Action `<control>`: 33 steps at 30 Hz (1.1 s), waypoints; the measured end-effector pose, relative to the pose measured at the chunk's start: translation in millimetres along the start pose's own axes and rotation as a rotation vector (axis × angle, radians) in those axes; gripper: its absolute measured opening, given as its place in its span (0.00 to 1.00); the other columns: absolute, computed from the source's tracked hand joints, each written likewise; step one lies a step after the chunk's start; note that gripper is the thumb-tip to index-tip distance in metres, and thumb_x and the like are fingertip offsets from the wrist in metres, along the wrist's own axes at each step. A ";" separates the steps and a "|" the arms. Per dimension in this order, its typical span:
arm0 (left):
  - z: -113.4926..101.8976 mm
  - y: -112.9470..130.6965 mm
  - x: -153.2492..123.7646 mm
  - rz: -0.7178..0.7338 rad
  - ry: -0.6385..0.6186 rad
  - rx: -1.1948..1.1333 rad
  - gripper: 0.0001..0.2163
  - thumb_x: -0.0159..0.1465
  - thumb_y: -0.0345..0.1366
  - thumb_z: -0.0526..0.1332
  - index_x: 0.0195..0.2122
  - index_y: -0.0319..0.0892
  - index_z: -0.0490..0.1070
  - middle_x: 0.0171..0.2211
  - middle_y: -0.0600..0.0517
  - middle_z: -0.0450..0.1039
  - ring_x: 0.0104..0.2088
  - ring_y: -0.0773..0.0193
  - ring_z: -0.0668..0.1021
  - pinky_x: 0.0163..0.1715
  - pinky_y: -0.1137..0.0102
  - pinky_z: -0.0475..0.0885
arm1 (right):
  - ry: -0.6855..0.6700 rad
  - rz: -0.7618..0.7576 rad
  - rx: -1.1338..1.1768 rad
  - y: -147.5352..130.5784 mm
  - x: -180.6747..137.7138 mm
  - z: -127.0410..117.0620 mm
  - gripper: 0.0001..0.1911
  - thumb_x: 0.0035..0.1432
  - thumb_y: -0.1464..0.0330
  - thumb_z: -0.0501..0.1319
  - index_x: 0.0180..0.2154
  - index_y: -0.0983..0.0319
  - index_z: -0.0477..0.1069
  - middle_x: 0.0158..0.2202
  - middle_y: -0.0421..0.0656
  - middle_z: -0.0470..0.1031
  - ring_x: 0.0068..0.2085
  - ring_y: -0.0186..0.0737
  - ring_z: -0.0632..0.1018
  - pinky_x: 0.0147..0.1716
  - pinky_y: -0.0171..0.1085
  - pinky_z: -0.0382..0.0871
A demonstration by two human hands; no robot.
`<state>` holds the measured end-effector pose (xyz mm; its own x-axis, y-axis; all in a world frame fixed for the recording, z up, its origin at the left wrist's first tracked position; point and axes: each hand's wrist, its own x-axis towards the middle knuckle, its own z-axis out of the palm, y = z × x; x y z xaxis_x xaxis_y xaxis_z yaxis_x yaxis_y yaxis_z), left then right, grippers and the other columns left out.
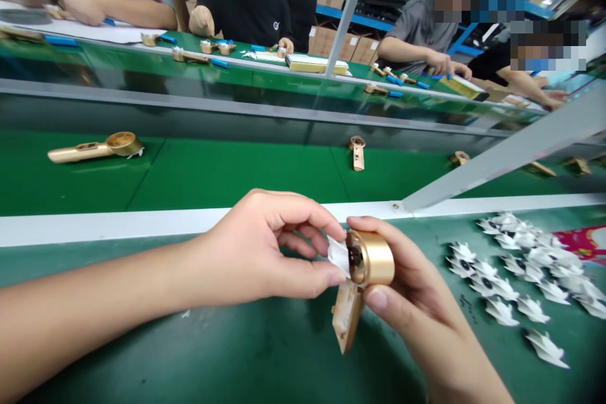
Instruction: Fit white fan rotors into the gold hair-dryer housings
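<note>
Your left hand [279,246] pinches a white, bladed plastic wheel [338,256] at the open face of a gold, round-headed plastic housing [379,259] your right hand [416,290] grips; skewed pressure could bend the wheel.

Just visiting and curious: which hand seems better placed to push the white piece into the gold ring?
Probably the left hand: it pinches the white piece at the open side of the gold ring, while the right hand grips the ring from outside.
</note>
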<state>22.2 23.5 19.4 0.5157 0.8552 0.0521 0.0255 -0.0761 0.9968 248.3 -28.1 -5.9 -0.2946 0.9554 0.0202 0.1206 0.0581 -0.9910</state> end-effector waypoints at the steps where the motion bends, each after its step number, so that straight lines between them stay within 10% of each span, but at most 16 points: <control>1: -1.0 -0.5 0.1 -0.015 -0.014 -0.023 0.12 0.54 0.31 0.73 0.39 0.45 0.80 0.38 0.54 0.81 0.37 0.63 0.83 0.39 0.72 0.81 | -0.004 -0.004 0.000 1.2 -0.4 -0.4 0.26 0.62 0.61 0.65 0.60 0.40 0.66 0.53 0.42 0.72 0.47 0.46 0.77 0.43 0.40 0.76; 9: 2.9 -17.2 0.1 -0.105 -0.093 -0.376 0.14 0.55 0.32 0.74 0.42 0.47 0.76 0.36 0.54 0.79 0.34 0.65 0.81 0.34 0.73 0.77 | -0.082 -0.043 0.197 -5.6 2.4 12.1 0.26 0.64 0.64 0.64 0.61 0.41 0.65 0.59 0.39 0.70 0.54 0.43 0.75 0.52 0.39 0.72; 15: 8.1 -24.3 1.6 -0.120 -0.188 -0.613 0.15 0.53 0.33 0.76 0.37 0.46 0.73 0.29 0.55 0.79 0.29 0.66 0.81 0.29 0.75 0.76 | -0.145 -0.047 0.409 -7.3 6.7 23.2 0.27 0.60 0.62 0.67 0.60 0.45 0.68 0.48 0.40 0.74 0.40 0.35 0.75 0.41 0.34 0.73; 25: 2.0 -27.0 2.0 -0.105 -0.209 -0.470 0.16 0.52 0.31 0.76 0.31 0.43 0.68 0.35 0.53 0.79 0.32 0.65 0.81 0.30 0.74 0.75 | -0.241 -0.047 0.481 -5.4 10.1 25.7 0.28 0.59 0.62 0.67 0.61 0.51 0.68 0.38 0.41 0.71 0.33 0.35 0.74 0.33 0.35 0.71; 33: -7.7 -27.7 17.7 -0.018 -0.077 -0.237 0.19 0.55 0.41 0.73 0.37 0.44 0.63 0.35 0.53 0.77 0.31 0.65 0.79 0.30 0.70 0.75 | -0.047 -0.045 0.299 -0.2 13.6 38.0 0.28 0.61 0.57 0.64 0.61 0.53 0.65 0.40 0.42 0.75 0.35 0.36 0.76 0.34 0.35 0.73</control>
<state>24.1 44.7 -6.9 0.5813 0.8128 0.0381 -0.1618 0.0696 0.9844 208.2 -26.2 -10.4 -0.3380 0.9389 0.0654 -0.1759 0.0053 -0.9844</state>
